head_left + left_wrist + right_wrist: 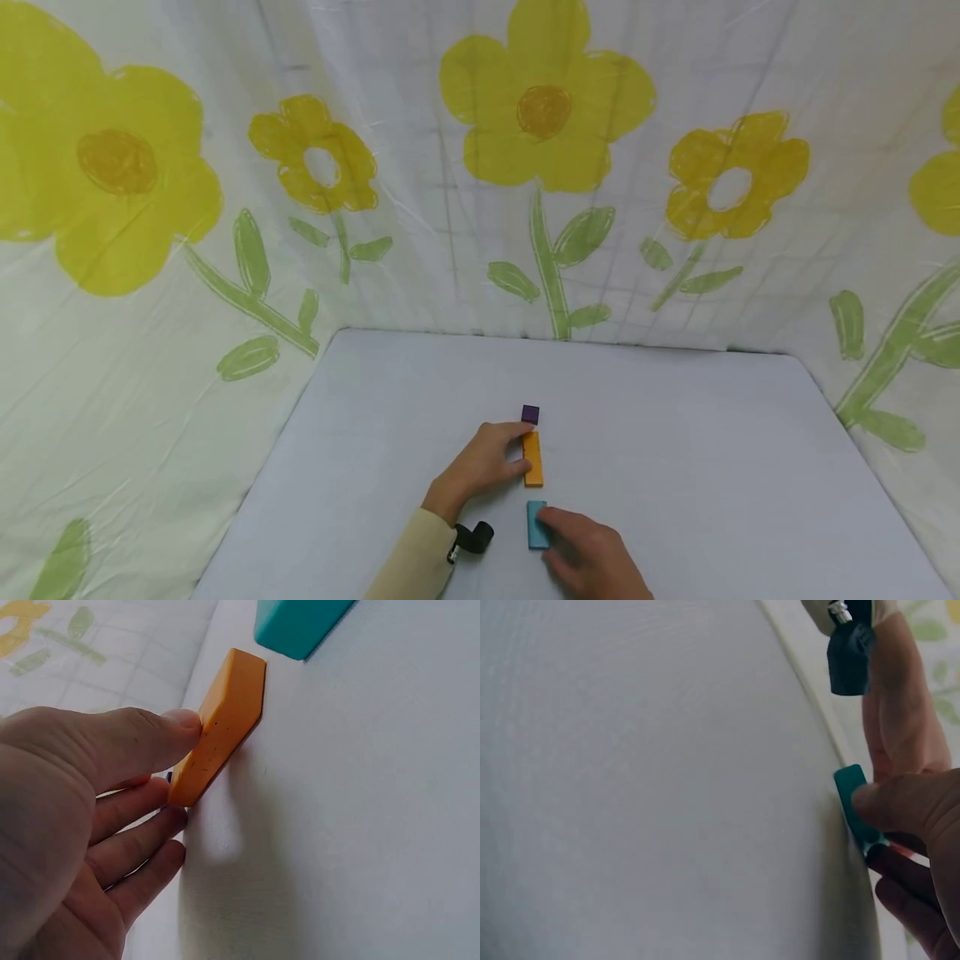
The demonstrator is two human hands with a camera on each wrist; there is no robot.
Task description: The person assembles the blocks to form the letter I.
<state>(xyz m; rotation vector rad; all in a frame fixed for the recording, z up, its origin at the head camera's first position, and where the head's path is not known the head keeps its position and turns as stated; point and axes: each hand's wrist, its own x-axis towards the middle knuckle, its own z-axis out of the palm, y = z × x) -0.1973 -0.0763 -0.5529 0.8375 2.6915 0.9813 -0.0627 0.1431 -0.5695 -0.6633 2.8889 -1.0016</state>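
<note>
Three blocks lie roughly in a line on the white tabletop. Farthest is a small purple cube (530,413), just beyond the fingertips of my left hand (483,460). That hand pinches a long orange block (533,467); in the left wrist view, the thumb presses one face of the orange block (225,720) and the other fingers reach its far end. Nearest to me is a teal block (536,527). My right hand (596,554) holds it at its right side. In the right wrist view, the thumb lies over the teal block (849,784), partly hiding it.
The white table (675,467) reaches back to a curtain (420,275) printed with yellow flowers, which also hangs at both sides. A black device (475,537) is strapped to my left wrist, close to the teal block.
</note>
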